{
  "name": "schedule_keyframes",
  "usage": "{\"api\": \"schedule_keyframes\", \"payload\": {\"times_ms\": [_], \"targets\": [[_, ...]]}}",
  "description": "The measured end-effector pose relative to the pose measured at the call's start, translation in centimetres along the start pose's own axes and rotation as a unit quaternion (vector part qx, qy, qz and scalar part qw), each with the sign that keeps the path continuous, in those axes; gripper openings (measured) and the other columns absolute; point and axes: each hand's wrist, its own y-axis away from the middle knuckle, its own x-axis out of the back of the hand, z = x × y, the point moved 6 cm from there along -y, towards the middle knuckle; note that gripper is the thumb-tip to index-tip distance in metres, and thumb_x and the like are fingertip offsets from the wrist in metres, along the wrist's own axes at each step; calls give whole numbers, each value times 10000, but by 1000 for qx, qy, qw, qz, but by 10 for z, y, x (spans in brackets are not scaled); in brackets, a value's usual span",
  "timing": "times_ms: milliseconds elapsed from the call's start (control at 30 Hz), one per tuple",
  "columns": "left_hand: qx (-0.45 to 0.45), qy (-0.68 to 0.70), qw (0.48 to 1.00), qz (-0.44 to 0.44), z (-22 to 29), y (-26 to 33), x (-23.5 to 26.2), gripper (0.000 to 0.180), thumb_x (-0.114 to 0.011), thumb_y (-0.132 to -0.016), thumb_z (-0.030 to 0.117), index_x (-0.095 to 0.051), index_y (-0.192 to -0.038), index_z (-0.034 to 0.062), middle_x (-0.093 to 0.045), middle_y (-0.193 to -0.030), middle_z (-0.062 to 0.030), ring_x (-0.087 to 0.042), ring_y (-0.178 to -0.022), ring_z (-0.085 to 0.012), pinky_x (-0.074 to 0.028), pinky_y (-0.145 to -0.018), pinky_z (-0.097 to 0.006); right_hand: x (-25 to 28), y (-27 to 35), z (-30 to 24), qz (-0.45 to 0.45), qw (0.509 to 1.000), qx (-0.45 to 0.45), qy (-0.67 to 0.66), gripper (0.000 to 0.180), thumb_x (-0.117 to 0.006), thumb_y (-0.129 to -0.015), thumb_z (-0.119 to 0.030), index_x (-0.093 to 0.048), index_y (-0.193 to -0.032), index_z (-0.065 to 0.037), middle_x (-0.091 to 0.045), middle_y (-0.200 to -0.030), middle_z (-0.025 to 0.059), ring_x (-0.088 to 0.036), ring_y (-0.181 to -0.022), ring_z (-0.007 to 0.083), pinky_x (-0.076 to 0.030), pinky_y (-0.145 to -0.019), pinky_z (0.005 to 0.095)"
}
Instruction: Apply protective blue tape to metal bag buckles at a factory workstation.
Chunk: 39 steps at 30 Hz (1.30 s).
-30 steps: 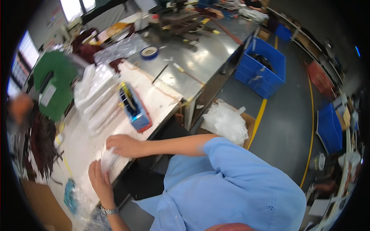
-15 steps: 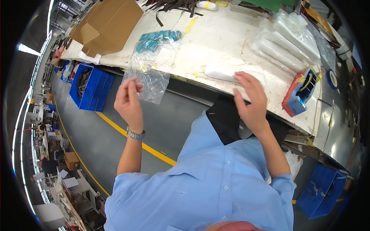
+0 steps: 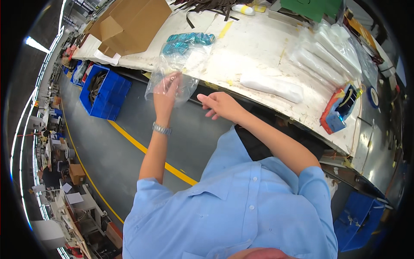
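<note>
Clear film of a plastic bag (image 3: 188,84) lies over my left hand (image 3: 164,93), which seems to be inside the bag's near end. Its fingers are drawn together, and I cannot make out what is between them. The bag hangs over the table's front edge, and a bundle of shiny teal packets (image 3: 188,42) lies at its far end; whether they are in it is unclear. My right hand (image 3: 222,105) is just right of the bag, apart from it, thumb out and fingers loosely bent, holding nothing. A folded white bundle (image 3: 272,87) lies on the table to its right.
The white worktable (image 3: 246,47) carries a cardboard box (image 3: 136,26) at left, rolled clear bags (image 3: 321,58) and a red-blue tape dispenser (image 3: 337,110) at right. Blue bins (image 3: 103,93) stand on the floor at left and lower right (image 3: 359,222).
My left hand has moved forward and right, under the bag's film. My right hand has swung left, away from the white bundle and toward the bag. The view has shifted slightly.
</note>
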Motion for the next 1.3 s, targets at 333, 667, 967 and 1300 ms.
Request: {"api": "schedule_keyframes", "payload": {"times_ms": [333,667,967,1300], "targets": [[-115,-322,938,-61,-53,-103,-37,167,-695,-991,197,-700,-1090,62,-749,-1053,-168,-718,-970,-388,-559,-845,-490,-24,-63,-6,-27,950,22,-311,526,-655,-1066,-481,-697,-1247,11,-765,-1192,151,-756,-1047,237,-627,-890,384],[-79,-428,900,-8,-78,-130,-59,249,-743,-951,324,-689,-942,82,-750,-938,-157,-728,-924,-383,-560,-809,-516,-21,-50,-17,12,953,-1,-301,290,-686,-1048,-319,-752,-1075,-37,-786,-1004,70,-750,-917,161,-627,-838,353],[-90,-433,896,43,-72,-137,-70,215,-719,-949,285,-686,-910,76,-745,-923,-161,-713,-893,-426,-555,-805,-543,-24,-89,-21,28,960,68,-269,380,-627,-1094,-397,-748,-1046,-40,-788,-984,82,-737,-864,155,-621,-826,330],[-114,-379,918,34,-126,-174,-53,302,-697,-1016,339,-685,-990,38,-730,-917,-175,-699,-879,-353,-575,-862,-465,-31,-121,-29,35,956,83,-280,374,-585,-1102,-331,-729,-918,-39,-779,-899,105,-720,-774,159,-607,-735,308]]}}
